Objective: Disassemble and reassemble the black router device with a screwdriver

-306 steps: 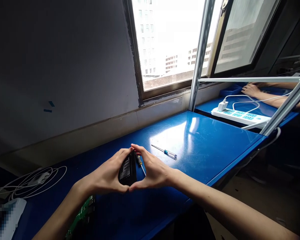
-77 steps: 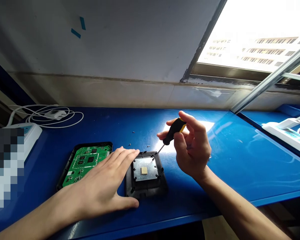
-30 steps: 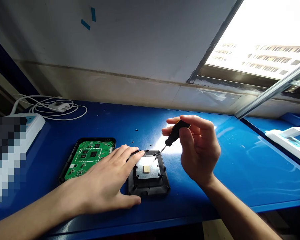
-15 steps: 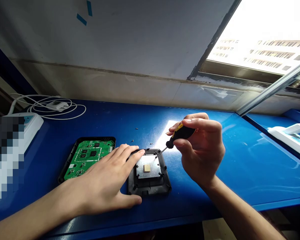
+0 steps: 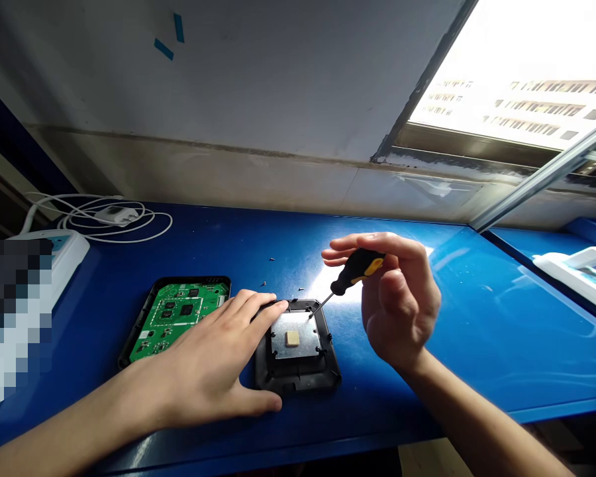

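Over on the left, the board (image 5: 179,311) sits in its own black case half, green side up and partly hidden by the arm. It's fine parked there, just worth minding that the forearm doesn't drag across the parts.

Next, the left hand (image 5: 218,358) lies flat with fingers spread, not clenched, fingertips at the top left corner of the cover (image 5: 298,377) and thumb by the near edge. Decent brace imo; a bit of firm pressure down onto the desk (image 5: 477,331) should stop the cover twisting when the driver turns.

Three loose screws (image 5: 264,283) lie just past the cover, easy to flick away with a knuckle, so they deserve some room. The cover itself is flat on the desk, inner side up, with the metal plate (image 5: 302,348) in it and a small pale pad (image 5: 292,338) on top. That pad looks soft, so best not to brush it.

The screwdriver (image 5: 350,271) has its tip at the plate's top right corner, too small to tell how it's seated. It leans quite a bit; a steeper angle would probably slip less. The right hand (image 5: 402,291) grasps the handle loosely, thumb off to the side. Light push, slow turns.
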A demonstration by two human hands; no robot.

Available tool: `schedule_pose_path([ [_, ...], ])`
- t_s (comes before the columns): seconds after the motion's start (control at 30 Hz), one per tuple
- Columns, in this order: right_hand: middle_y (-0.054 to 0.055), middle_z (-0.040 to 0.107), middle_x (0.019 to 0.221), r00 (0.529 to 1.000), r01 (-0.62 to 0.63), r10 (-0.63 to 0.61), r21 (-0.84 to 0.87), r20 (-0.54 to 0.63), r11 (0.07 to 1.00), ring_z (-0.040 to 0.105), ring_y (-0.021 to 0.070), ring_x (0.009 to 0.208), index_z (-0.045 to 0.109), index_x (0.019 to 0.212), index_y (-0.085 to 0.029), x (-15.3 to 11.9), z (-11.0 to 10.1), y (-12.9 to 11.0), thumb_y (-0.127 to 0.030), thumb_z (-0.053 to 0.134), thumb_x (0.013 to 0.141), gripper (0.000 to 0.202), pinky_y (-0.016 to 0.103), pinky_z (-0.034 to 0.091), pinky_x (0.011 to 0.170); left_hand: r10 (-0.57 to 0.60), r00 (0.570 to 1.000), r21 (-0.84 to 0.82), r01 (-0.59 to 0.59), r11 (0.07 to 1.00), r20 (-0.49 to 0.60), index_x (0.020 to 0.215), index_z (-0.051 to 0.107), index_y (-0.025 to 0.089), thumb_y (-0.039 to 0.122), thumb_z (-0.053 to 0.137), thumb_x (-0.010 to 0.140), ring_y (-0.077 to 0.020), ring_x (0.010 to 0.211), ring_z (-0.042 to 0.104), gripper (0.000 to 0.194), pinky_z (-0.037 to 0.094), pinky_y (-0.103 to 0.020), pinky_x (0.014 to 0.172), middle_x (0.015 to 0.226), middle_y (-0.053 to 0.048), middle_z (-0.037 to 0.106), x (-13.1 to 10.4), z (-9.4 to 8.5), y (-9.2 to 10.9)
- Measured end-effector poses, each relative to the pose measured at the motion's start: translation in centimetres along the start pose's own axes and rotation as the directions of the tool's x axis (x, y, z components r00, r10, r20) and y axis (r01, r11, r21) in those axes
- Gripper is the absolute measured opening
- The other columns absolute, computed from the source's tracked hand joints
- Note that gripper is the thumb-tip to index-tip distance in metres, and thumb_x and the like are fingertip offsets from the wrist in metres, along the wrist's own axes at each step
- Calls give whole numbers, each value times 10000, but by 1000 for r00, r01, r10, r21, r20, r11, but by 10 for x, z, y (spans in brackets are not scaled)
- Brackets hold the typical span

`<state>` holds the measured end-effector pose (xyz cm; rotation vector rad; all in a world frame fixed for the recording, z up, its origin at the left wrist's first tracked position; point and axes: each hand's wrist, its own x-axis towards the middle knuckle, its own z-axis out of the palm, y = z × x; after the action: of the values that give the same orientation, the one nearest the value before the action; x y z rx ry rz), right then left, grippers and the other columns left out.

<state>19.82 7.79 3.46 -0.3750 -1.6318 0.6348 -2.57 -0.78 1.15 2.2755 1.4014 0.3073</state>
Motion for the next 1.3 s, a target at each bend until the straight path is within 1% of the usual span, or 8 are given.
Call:
schedule_pose_path([
  [0.07, 53, 649, 1019, 999, 35, -35, -24, 9, 999, 713, 209, 855, 688, 1118, -252, 9, 0, 7, -505, 603, 995, 294, 397, 634, 694, -13, 1000, -19, 14, 1000, 17, 1578, 367, 291, 526, 841, 764, -363, 1498, 383, 971, 440, -541, 1193, 1605, -100, 439, 1, -3, 2],
  [0.2, 20, 543, 943, 997, 65, -71, -184, -26, 981, 641, 146, 725, 696, 971, -245, 21, -1, 23, -531, 593, 993, 304, 326, 587, 589, -14, 1000, -48, 15, 999, 20, 1564, 373, 272, 505, 839, 758, -376, 1473, 414, 960, 460, -556, 1171, 1589, -122, 454, 2, -7, 6],
  [0.47, 30, 503, 1049, 982, 140, -159, -175, -99, 975, 637, 152, 724, 628, 1148, -298, 1, 3, 28, -583, 583, 970, 340, 359, 604, 582, 30, 999, 32, -29, 999, -33, 1573, 316, 350, 475, 821, 789, -362, 1493, 389, 941, 439, -549, 1197, 1619, -68, 410, -3, 3, -3],
  [0.73, 20, 565, 993, 987, 7, -46, -248, -151, 969, 653, 151, 755, 657, 1109, -317, 5, 7, 15, -384, 723, 947, 187, 363, 643, 676, 26, 1000, 44, -25, 999, -18, 1566, 316, 349, 521, 815, 801, -364, 1490, 386, 929, 468, -555, 1169, 1616, -76, 407, -1, 2, -2],
  [0.9, 39, 726, 1027, 999, 35, -41, -167, -36, 985, 730, 183, 869, 607, 1282, -311, -2, 10, 0, -278, 517, 1061, 242, 393, 659, 747, 18, 1000, 53, -17, 998, -8, 1555, 325, 346, 524, 819, 798, -358, 1492, 381, 922, 469, -547, 1172, 1610, -82, 405, -1, 0, -1],
  [1.03, 58, 762, 1105, 991, 132, -132, -73, 17, 988, 759, 214, 968, 630, 1243, -280, -5, 12, -3, -223, 408, 1080, 281, 421, 666, 771, 20, 1000, 70, -20, 997, 0, 1568, 305, 341, 537, 813, 803, -357, 1500, 367, 939, 463, -557, 1174, 1614, -85, 397, -2, 1, -1],
  [1.23, 51, 610, 1038, 976, 213, -218, -194, -2, 958, 672, 216, 845, 666, 1210, -289, -1, 7, 9, -497, 713, 927, 354, 442, 643, 686, 36, 999, 81, -35, 996, -8, 1574, 291, 343, 531, 804, 819, -346, 1495, 380, 932, 458, -549, 1179, 1620, -79, 398, -1, 2, 0],
  [1.3, 26, 577, 974, 975, 199, -218, -272, -45, 942, 647, 194, 785, 685, 1165, -313, 1, 4, 11, -467, 769, 892, 324, 427, 624, 670, 32, 999, 86, -31, 996, -8, 1578, 283, 349, 542, 800, 822, -343, 1503, 371, 936, 452, -551, 1185, 1634, -69, 385, -1, 2, -1],
])
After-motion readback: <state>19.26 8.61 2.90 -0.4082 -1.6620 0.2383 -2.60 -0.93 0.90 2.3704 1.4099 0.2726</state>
